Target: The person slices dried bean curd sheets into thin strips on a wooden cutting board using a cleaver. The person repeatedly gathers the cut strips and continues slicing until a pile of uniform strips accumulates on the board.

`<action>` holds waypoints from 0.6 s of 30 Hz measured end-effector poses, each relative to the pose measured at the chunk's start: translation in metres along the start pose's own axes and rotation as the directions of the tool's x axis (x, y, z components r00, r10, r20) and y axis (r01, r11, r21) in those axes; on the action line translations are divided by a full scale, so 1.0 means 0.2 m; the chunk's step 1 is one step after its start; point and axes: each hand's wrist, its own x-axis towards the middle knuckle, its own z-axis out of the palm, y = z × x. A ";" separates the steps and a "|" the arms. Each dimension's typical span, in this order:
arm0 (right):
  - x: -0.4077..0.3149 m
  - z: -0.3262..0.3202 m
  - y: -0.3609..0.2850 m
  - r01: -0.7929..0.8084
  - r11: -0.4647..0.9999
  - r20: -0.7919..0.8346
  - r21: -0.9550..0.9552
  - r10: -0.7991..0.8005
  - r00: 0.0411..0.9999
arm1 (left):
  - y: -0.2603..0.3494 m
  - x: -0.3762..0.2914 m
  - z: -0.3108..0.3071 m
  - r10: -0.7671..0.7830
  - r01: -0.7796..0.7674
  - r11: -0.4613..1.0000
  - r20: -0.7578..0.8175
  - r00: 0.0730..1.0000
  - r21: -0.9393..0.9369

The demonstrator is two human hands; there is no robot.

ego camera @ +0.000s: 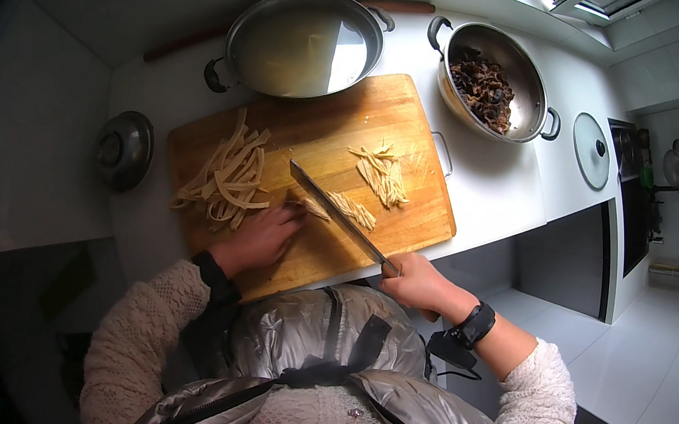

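Observation:
A wooden cutting board (326, 135) lies before me. My right hand (412, 281) grips the handle of a kitchen knife (342, 215), whose blade stands on edge across the board. Left of the blade, my left hand (264, 234) presses with bent fingers by the end of a small bundle of pale strips (315, 208); its fingertips are in shadow. Cut shreds (351, 210) lie just right of the blade. Farther back on the board is a bigger pile of shreds (383, 179). Long uncut pale strips, perhaps tofu skin, (227, 172) are heaped on the board's left part.
Behind the board stands a wide metal pan of cloudy liquid (304, 46). A two-handled steel pot (536, 103) holds dark brown pieces, perhaps wood ear fungus (481, 87). A metal bowl or lid (125, 151) sits at left, a glass lid (591, 151) at right.

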 end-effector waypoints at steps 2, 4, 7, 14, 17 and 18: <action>0.00 0.00 0.00 0.002 0.998 -0.005 -0.068 -0.002 1.000 | 0.00 0.00 0.00 -0.006 0.006 1.000 -0.002 1.000 0.001; 0.00 0.01 -0.01 0.008 0.999 0.005 -0.049 -0.008 1.000 | 0.00 0.00 0.00 -0.025 0.025 1.000 0.015 1.000 -0.003; 0.00 0.01 -0.01 -0.012 0.999 0.023 -0.049 0.013 1.000 | 0.00 -0.01 -0.01 -0.002 0.002 1.000 -0.008 1.000 -0.016; 0.01 0.01 0.00 0.007 0.997 0.025 -0.073 -0.005 1.000 | 0.00 0.00 -0.01 -0.027 0.027 0.999 0.003 1.000 -0.029; 0.01 0.01 0.00 0.012 0.997 0.020 -0.080 -0.010 1.000 | 0.00 0.00 -0.01 -0.031 0.031 0.999 -0.002 1.000 -0.028; 0.01 0.01 0.00 0.029 0.998 0.010 -0.051 -0.029 1.000 | 0.00 0.00 -0.01 -0.025 0.024 0.999 -0.012 1.000 -0.032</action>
